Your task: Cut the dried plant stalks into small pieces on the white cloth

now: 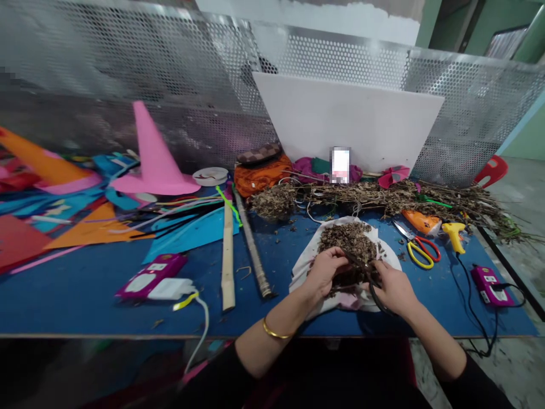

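A heap of dried, crumbled leaves (347,236) lies on a white cloth (305,262) at the table's front. Over the heap's left side, my left hand (324,271) has its fingertips pinched together at what looks like a bit of dried plant. My right hand (392,288) is wrapped around a pair of dark-handled scissors (377,295). Their blades point left toward my left fingertips, and I cannot tell how far apart they are. A second pair of scissors (419,250), with red and yellow handles, rests to the right of the cloth.
Bundles of dried stalks (383,199) run along the back. A yellow glue gun (455,236) and purple power strip (494,287) are at right. Leftward lie a wooden stick (228,261), a stalk (253,250), another purple power strip (151,278), coloured sheets and a pink cone hat (153,153).
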### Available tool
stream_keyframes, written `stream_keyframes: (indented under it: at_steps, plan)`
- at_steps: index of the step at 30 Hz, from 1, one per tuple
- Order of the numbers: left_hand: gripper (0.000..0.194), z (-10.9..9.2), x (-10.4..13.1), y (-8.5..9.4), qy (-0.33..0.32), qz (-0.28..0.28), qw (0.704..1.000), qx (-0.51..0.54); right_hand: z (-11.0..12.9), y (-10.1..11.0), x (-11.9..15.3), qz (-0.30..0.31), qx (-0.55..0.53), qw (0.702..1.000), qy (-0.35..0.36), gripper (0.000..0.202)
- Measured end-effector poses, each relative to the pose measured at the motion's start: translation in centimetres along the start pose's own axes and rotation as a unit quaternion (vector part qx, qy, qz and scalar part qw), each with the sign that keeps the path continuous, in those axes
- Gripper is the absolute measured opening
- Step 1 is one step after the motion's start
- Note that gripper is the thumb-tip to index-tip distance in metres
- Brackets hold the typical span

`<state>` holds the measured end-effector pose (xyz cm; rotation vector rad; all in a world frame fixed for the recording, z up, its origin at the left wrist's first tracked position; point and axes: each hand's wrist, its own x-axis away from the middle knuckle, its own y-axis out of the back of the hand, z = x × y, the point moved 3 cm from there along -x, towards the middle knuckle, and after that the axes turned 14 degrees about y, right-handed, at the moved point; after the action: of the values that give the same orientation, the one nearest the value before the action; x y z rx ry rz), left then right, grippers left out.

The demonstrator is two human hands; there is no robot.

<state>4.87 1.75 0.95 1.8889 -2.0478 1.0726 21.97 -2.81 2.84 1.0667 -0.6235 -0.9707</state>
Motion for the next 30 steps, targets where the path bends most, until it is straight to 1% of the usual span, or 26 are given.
stream_keyframes:
  at_steps: [4, 7, 9, 10, 12, 14, 16, 17, 19, 21, 22, 24, 25, 26, 27, 28, 29, 30]
  plan:
    - [0.023, -0.2, 0.2, 0.0, -0.006, -0.012, 1.000, -0.013, -0.2, -0.2, -0.2, 0.002, -0.012, 1.000, 0.013, 0.048]
    - [0.022, -0.2, 0.1, 0.3, -0.024, -0.016, 0.998, -0.047, -0.4, -0.4, -0.1, -0.004, -0.015, 0.999, 0.028, 0.046]
    - [0.020, -0.3, -0.1, 0.7, -0.055, -0.026, 0.994, -0.094, -0.5, -0.4, 0.1, -0.014, -0.011, 0.999, 0.029, 0.046]
    - [0.019, -0.4, -0.2, 0.9, -0.078, -0.041, 0.988, -0.127, -0.5, -0.4, 0.2, -0.021, -0.008, 0.999, 0.025, 0.047]
    - [0.014, -0.7, -0.3, 1.5, -0.134, -0.085, 0.964, -0.215, -0.6, -0.1, 0.3, -0.043, 0.003, 0.999, 0.006, 0.051]
    - [0.009, -1.3, -0.2, 1.8, -0.193, -0.116, 0.916, -0.332, -0.7, 0.4, 0.3, -0.068, 0.017, 0.997, -0.020, 0.056]
    - [0.015, -1.8, 0.1, 1.6, -0.253, -0.118, 0.848, -0.450, -1.0, 0.6, 0.2, -0.079, 0.031, 0.995, -0.045, 0.056]
    - [0.019, -2.2, 0.4, 1.4, -0.284, -0.124, 0.810, -0.498, -1.2, 0.7, 0.0, -0.078, 0.039, 0.995, -0.054, 0.055]
    - [0.026, -3.0, 1.1, 0.9, -0.347, -0.158, 0.727, -0.571, -1.6, 0.6, -0.2, -0.066, 0.061, 0.994, -0.062, 0.052]
    - [0.024, -3.7, 1.9, 0.0, -0.396, -0.197, 0.641, -0.627, -1.8, 0.4, -0.4, -0.049, 0.091, 0.993, -0.049, 0.052]
    - [0.022, -4.0, 2.2, -0.5, -0.413, -0.199, 0.598, -0.657, -1.8, 0.3, -0.4, -0.040, 0.111, 0.992, -0.036, 0.053]
    - [0.019, -4.3, 2.4, -1.9, -0.437, -0.188, 0.527, -0.705, -1.2, 0.5, -0.2, -0.037, 0.155, 0.987, -0.014, 0.050]
    - [0.018, -4.3, 2.4, -2.6, -0.447, -0.182, 0.495, -0.722, -0.7, 0.7, -0.1, -0.046, 0.176, 0.983, -0.005, 0.046]
    - [0.018, -4.2, 2.3, -3.3, -0.455, -0.180, 0.472, -0.733, 0.2, 1.1, 0.1, -0.067, 0.191, 0.979, 0.005, 0.039]
    - [0.018, -3.9, 2.0, -4.1, -0.463, -0.175, 0.452, -0.742, 1.4, 1.5, 0.2, -0.097, 0.199, 0.975, 0.022, 0.031]
    - [0.019, -3.6, 1.6, -4.9, -0.467, -0.171, 0.436, -0.750, 2.8, 1.9, 0.2, -0.134, 0.198, 0.970, 0.054, 0.025]
    - [0.020, -3.2, 1.2, -5.7, -0.471, -0.168, 0.421, -0.757, 4.6, 2.2, 0.2, -0.174, 0.186, 0.960, 0.118, 0.026]
    - [0.021, -2.7, 0.9, -6.6, -0.476, -0.167, 0.406, -0.762, 6.6, 2.4, 0.1, -0.207, 0.174, 0.941, 0.205, 0.031]
